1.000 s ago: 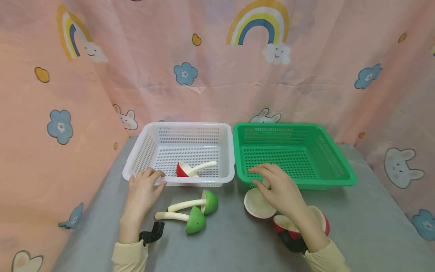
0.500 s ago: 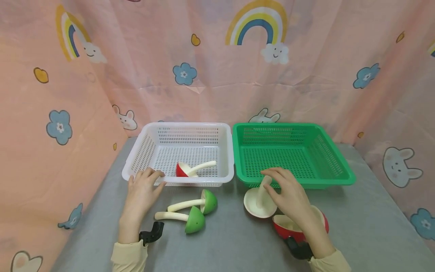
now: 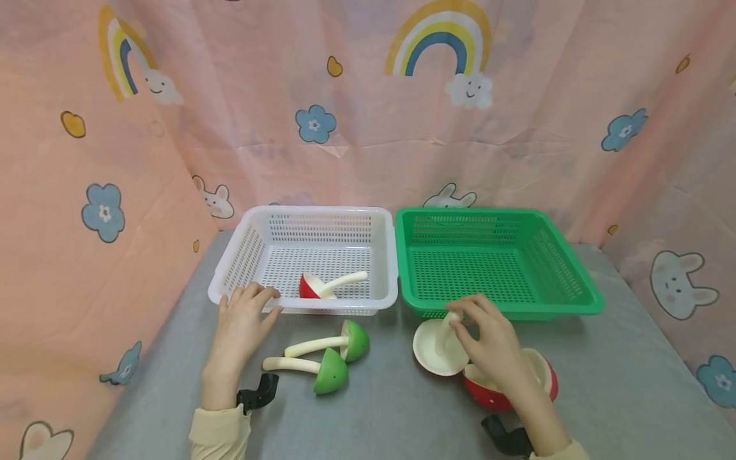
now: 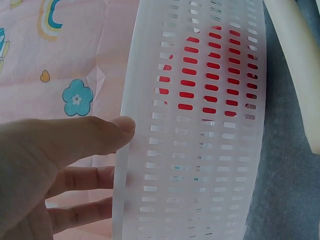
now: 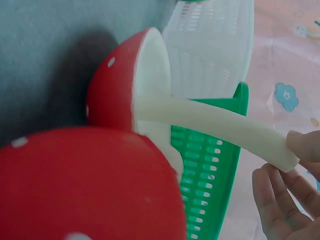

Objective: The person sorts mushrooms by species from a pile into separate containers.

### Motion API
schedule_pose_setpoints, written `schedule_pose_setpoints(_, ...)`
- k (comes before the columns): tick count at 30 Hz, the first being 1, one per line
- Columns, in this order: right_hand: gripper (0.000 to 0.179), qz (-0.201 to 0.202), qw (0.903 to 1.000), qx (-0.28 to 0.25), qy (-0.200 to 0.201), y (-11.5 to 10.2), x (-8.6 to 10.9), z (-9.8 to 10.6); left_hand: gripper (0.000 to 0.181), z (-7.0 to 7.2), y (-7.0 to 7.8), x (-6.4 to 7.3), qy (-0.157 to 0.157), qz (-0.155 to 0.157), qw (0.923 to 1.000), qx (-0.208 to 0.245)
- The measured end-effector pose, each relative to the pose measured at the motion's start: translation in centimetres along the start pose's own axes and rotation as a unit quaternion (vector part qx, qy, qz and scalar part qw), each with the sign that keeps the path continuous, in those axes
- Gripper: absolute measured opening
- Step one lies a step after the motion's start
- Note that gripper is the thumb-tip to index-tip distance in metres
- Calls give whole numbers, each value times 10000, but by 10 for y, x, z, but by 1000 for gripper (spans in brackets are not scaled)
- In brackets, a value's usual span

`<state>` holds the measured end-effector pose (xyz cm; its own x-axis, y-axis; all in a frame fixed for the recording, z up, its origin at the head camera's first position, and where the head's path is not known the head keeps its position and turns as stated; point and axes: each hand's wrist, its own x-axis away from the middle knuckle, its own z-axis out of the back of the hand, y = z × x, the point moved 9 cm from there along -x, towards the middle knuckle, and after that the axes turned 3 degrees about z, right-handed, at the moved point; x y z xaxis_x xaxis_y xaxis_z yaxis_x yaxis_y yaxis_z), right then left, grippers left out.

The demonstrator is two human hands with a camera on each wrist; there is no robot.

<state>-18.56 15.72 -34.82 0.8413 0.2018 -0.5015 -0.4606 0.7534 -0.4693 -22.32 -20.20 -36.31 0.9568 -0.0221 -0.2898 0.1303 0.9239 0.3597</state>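
Note:
My right hand [image 3: 491,338] pinches the stem end of a toy mushroom [image 3: 430,348], thumb on one side and fingers on the other. Its cap, red with white dots in the right wrist view, sits hollow side up with the stem rising from it. My left hand [image 3: 241,332] holds the front left rim of the white basket [image 3: 388,275]; in the left wrist view the thumb lies over the rim and the fingers go behind it. One red toy mushroom [image 3: 310,287] lies in that basket. Two green toy mushrooms [image 3: 358,342] lie before it, stems pointing left.
Beside the white basket stands a green basket [image 3: 586,291], just behind the right hand. More red mushroom caps [image 3: 489,391] lie under the right forearm, partly hidden by it. A patterned pink curtain [image 3: 368,166] hangs behind the grey table [image 3: 391,415].
My right hand has drawn back from the green basket's front edge and its fingers have come together on the stem, which has risen upright. The left hand has stayed on the rim.

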Motion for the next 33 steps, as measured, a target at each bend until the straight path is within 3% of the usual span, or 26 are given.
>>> schedule_pose_setpoints(14, 31, -442, 9950, -900, 43, 3, 4, -2, 17, 0, 0, 0, 53, -22, 10000, -20)
schedule_pose_setpoints(27, 28, -646, 9877, -1400, -248, -23, -4, 6, 18, -1, -1, 0, -8, -4, 10000, -20)
schedule_pose_setpoints(33, 28, -495, 9833, -1726, -312, -37, -14, 10, 18, -1, -1, 0, 69, -36, 10000, -27)
